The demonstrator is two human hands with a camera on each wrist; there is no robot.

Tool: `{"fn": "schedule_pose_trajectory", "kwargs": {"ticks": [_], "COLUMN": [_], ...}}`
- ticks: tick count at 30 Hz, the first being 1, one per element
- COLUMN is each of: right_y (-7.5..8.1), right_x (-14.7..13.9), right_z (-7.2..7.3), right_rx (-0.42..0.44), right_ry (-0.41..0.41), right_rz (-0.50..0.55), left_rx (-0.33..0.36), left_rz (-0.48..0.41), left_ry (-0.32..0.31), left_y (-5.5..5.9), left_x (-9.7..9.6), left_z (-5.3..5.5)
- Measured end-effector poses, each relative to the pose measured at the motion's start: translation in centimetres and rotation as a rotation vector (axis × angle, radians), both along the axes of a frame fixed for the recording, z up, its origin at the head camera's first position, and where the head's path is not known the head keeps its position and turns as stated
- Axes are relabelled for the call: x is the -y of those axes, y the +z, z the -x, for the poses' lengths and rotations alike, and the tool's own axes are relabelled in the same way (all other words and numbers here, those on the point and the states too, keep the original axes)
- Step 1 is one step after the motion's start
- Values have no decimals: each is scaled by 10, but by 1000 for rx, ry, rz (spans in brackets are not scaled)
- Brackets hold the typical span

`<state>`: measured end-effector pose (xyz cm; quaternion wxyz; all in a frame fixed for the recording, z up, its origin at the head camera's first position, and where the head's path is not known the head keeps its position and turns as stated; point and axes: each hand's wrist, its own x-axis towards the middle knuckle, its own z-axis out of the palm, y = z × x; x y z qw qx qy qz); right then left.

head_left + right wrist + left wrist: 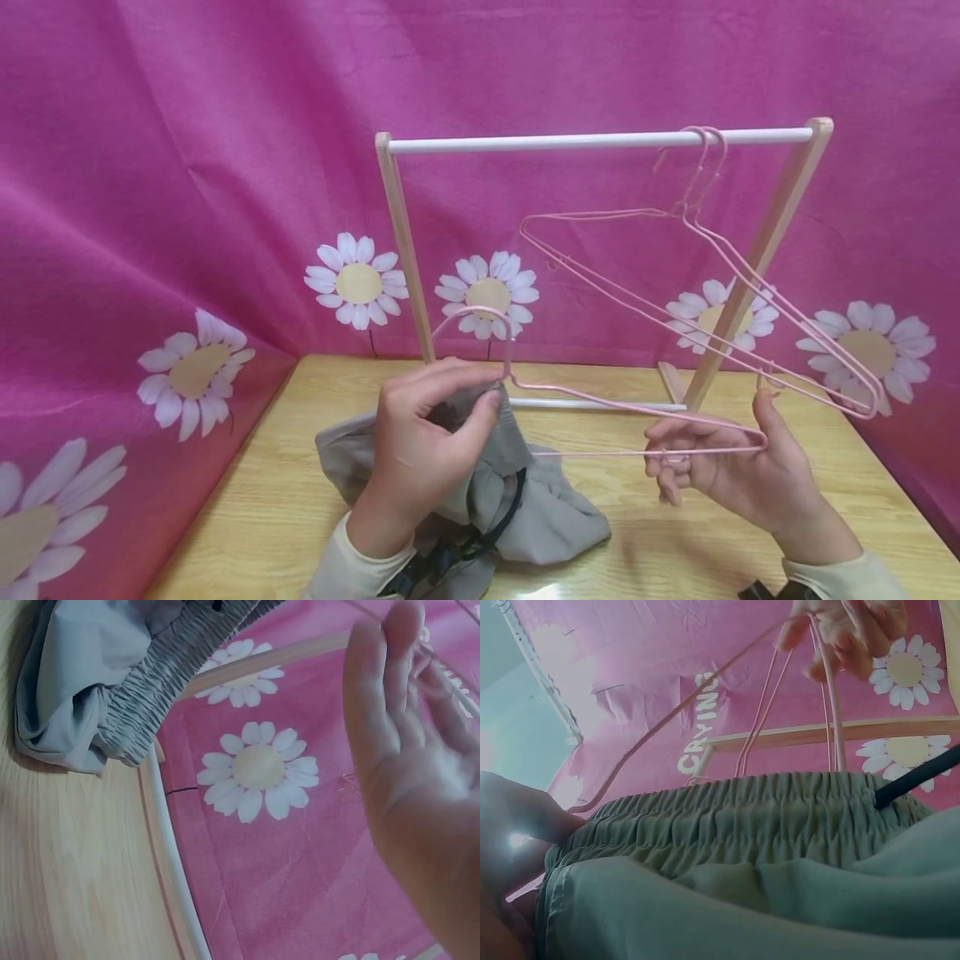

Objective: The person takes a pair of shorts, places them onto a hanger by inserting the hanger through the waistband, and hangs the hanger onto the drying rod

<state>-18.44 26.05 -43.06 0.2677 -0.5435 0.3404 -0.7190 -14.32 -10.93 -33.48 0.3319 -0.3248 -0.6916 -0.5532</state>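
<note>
My left hand [427, 450] pinches the gathered waistband of grey pants [555, 517] between thumb and fingers, beside the neck of a pink wire hanger [573, 390]. The hanger's hook rises above that hand, and part of its lower wire is hidden behind the cloth. In the left wrist view the elastic waistband [727, 817] is stretched wide, with a black cord [922, 776] at it. At the hanger's far right end is my right hand [750, 475], palm up, fingers loosely bent behind the wire and thumb raised.
A rack with a white bar [540, 144] and wooden posts [405, 242] stands at the back of the wooden table [255, 500]. Two more pink hangers [787, 308] hang at the bar's right, just above my right hand. A pink flowered cloth [225, 100] encloses the table's back and sides.
</note>
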Motion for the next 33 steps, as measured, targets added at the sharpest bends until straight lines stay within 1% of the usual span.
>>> {"fn": "schedule_pose_trajectory", "kwargs": {"ticks": [3, 7, 9, 12, 14, 15, 18, 21, 23, 25, 27, 28, 29, 32, 33], "right_y": [-2, -5, -8, -11, -12, -13, -13, -13, -12, -11, -9, -7, -6, -4, -3], "right_x": [-4, -4, -2, 6, 14, 18, 33, 45, 51, 56, 61, 64, 66, 73, 76], "right_z": [-2, -2, -2, -3, -4, -6, -12, -19, -24, -28, -33, -36, -39, -47, -50], "right_rx": [185, 313, 361, 445, 468, 476, 415, 293, 228, 161, 112, 90, 49, -83, -141], "right_ry": [23, 37, 30, -11, -70, -119, -279, -417, -475, -514, -568, -603, -640, -744, -776], "right_rz": [23, 92, 111, 93, 47, 14, -115, -234, -286, -318, -372, -414, -456, -605, -651], "left_rx": [-11, -24, -28, -39, -48, -55, -66, -66, -61, -55, -52, -52, -52, -51, -50], "left_rz": [-5, -13, -14, -12, -10, -11, -10, -10, -9, -9, -9, -9, -7, -4, -2], "left_ry": [-22, -51, -64, -73, -70, -71, -65, -70, -74, -85, -97, -101, -104, -109, -106], "left_y": [1, 2, 2, 3, 3, 3, 4, 4, 4, 4, 4, 4, 4, 4, 4], "left_x": [0, -1, -2, -3, -4, -4, -5, -5, -5, -5, -5, -5, -5, -5, -5], "left_z": [-1, -3, -4, -5, -5, -6, -6, -6, -6, -7, -8, -8, -8, -9, -10]}}
